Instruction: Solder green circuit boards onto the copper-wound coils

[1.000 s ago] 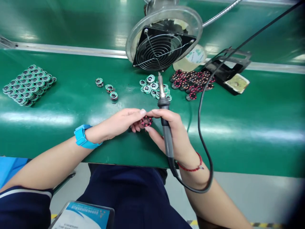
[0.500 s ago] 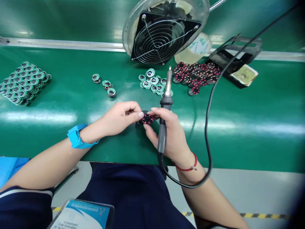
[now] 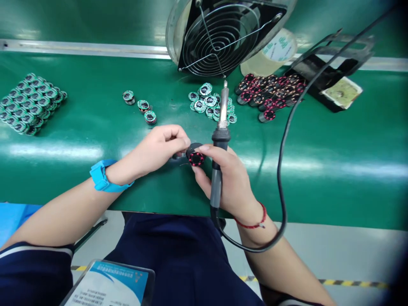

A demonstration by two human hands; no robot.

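A soldering iron stands nearly upright in my right hand, its metal tip pointing toward the back of the bench. The thumb and fingertips of that same hand grip a small black motor stator, a short cylinder with red-pink windings around its end face. My left hand is closed in a pinch just left of the stator; what its fingertips hold, if anything, is hidden. A thin wire seems to stick out from the stator's lower left side.
Stacked green-topped parts lie at the left. Several loose green circuit boards and a pile of wound stators lie under a fan. Right of them is a soldering iron stand with a sponge. The iron's cable loops over my right forearm.
My left fingers have come slightly away from the stator, up and to the left. The right hand keeps its hold on iron and stator. The view has shifted a little.
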